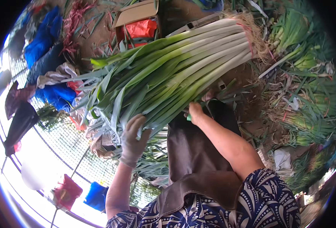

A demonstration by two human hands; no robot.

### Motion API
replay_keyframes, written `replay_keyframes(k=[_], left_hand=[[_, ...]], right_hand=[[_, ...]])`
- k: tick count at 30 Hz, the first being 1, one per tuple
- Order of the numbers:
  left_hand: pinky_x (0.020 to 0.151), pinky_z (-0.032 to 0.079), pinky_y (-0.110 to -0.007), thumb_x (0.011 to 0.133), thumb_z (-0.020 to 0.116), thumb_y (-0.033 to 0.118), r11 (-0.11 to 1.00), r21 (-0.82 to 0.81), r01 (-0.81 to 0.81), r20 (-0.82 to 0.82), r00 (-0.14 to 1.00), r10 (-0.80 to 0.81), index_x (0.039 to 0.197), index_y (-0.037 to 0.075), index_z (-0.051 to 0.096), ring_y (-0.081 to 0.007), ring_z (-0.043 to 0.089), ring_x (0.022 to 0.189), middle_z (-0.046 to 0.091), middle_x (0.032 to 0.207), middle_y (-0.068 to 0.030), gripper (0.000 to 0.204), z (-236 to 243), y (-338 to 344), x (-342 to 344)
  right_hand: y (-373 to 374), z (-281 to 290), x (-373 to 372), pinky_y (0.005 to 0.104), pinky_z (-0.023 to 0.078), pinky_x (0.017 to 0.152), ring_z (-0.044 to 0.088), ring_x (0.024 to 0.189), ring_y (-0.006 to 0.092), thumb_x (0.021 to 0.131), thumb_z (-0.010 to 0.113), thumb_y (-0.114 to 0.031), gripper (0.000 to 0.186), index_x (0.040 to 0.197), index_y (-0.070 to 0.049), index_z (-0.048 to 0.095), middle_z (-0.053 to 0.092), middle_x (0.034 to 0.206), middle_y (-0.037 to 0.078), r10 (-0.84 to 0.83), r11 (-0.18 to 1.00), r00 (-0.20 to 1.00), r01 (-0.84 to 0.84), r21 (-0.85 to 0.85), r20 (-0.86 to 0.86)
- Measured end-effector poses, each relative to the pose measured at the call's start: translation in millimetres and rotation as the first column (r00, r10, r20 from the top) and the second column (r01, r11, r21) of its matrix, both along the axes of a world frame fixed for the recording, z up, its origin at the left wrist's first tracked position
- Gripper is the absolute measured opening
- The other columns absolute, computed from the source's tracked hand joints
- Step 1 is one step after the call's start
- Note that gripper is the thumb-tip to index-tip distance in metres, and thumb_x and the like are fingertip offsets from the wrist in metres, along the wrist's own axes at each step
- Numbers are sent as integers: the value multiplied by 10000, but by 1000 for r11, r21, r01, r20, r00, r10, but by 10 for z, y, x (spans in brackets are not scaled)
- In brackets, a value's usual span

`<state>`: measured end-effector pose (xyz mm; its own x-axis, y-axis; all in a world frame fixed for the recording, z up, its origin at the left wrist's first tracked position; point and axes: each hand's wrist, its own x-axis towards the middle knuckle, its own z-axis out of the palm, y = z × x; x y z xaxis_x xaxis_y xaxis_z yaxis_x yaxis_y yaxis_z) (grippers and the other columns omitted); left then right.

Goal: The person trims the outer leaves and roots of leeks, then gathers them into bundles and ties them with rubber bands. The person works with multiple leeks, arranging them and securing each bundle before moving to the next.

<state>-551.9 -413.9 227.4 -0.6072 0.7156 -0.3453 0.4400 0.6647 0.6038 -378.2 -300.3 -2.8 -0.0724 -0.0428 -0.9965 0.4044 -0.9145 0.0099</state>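
Note:
A large bundle of long green onions (175, 62) lies slantwise before me, white stems and roots at the upper right, green leaves fanning to the lower left. A pinkish-red tie (248, 38) circles it near the roots. My left hand (133, 140), in a pale glove, rests against the near edge of the leaves with its thumb apart from the fingers. At the bundle's near side, about mid-length, my right hand (195, 113) is bare and closed. A small bright green piece shows beneath its fingers; its kind is not clear.
More green onions (308, 114) are heaped along the right. Behind the bundle stands an open cardboard box (137, 17) with a red bag (140, 29) in it. Blue bags (56, 97) and cloths lie at left, by a mesh fence (67, 152). A brown apron (194, 148) covers my lap.

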Motion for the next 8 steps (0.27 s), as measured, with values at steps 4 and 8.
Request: replay_keyframes(k=[4, 8], left_hand=[[901, 468, -390, 744, 714, 76, 999, 7, 46, -47, 998, -46, 1093, 26, 611, -347, 577, 1058, 601, 1143, -165, 367, -345, 601, -80], [966, 419, -419, 789, 678, 149, 982, 4, 190, -257, 949, -183, 1119, 62, 595, -351, 542, 1107, 577, 1160, -175, 351, -842, 1262, -768]], right_hand=[[52, -3, 60, 323, 462, 482, 645, 731, 209, 917, 385, -190, 276, 1163, -152, 504, 613, 983, 53, 223, 974, 967, -225, 0, -119], [224, -122, 291, 370, 466, 481, 612, 646, 178, 948, 397, -301, 399, 1319, -170, 466, 656, 1078, 57, 379, 906, 845, -422, -36, -377]])
